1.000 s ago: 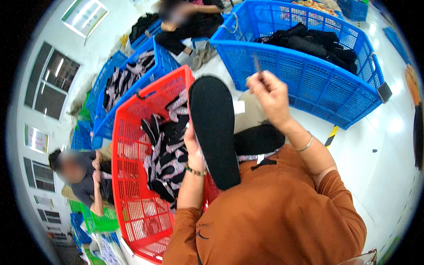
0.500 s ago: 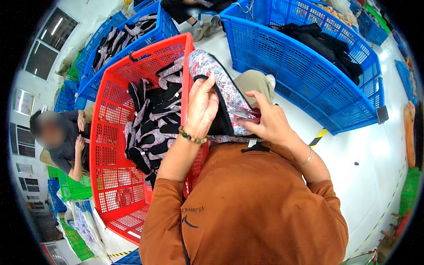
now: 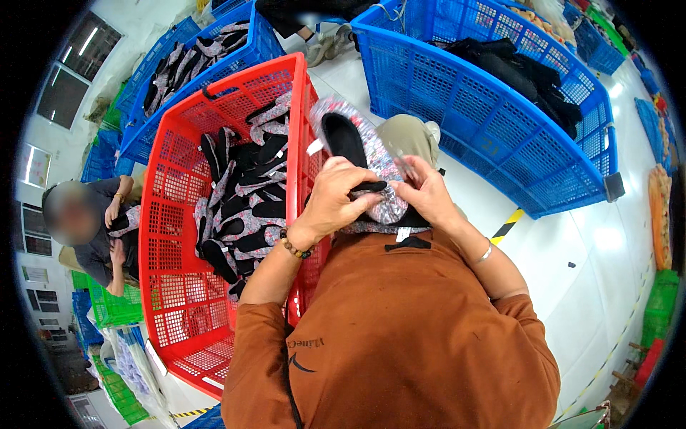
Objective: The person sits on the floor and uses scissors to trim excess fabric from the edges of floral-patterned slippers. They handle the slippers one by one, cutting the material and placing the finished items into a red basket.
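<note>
A slipper with a grey, pink and white speckled upper and a black lining is tilted over my lap, its opening facing up. Fingers of my left hand are closed on its lower end, near a black edge. A white tag sticks out at its left side. My right hand touches the same end from the right, its fingers curled round small scissors, whose blurred metal blades show by the slipper. Another speckled piece with a white tag lies on my lap, mostly hidden.
To my left stands a red basket holding many similar slippers. A blue crate with black items is ahead on the right; another blue crate with slippers stands far left. At the left, a person handles a slipper.
The slipper has turned over, so its black-lined opening now shows. My left hand has shifted down to its lower end, and the scissors have swung from across it to its right side.
</note>
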`<state>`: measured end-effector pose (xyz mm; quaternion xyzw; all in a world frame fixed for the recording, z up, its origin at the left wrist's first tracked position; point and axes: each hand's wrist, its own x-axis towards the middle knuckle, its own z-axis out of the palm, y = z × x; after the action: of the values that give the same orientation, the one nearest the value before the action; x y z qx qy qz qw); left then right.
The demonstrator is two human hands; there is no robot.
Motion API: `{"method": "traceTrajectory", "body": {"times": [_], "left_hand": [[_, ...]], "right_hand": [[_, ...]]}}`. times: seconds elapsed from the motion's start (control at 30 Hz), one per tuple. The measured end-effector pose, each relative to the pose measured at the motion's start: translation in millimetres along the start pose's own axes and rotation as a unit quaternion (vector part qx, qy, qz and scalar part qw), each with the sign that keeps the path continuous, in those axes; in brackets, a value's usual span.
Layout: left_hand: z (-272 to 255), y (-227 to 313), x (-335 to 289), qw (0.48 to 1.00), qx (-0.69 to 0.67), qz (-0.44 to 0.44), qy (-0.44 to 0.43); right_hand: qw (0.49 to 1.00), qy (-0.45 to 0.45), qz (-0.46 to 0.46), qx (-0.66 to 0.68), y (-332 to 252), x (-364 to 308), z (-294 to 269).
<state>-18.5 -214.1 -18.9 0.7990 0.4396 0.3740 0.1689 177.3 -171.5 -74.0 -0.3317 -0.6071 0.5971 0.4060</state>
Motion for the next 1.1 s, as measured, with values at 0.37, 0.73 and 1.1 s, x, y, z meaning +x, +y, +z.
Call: {"method": "traceTrajectory", "body": {"times": [0.37, 0.73, 1.1], "left_hand": [[-23.9, 12.8, 7.3, 0.951, -0.278, -0.11, -0.077], [-42.3, 11.9, 1.8, 0.924, -0.334, -0.128, -0.132], [-42.8, 24.1, 4.3, 0.999, -0.009, 0.048, -0.02]], "right_hand": [[0.966, -0.248, -0.041, 0.056, -32.3, 19.2, -9.9], [0.968, -0.25, -0.005, 0.029, -37.5, 23.2, -16.0], [0.965, -0.11, -0.215, -0.102, -50.5, 7.0, 6.2]]}}
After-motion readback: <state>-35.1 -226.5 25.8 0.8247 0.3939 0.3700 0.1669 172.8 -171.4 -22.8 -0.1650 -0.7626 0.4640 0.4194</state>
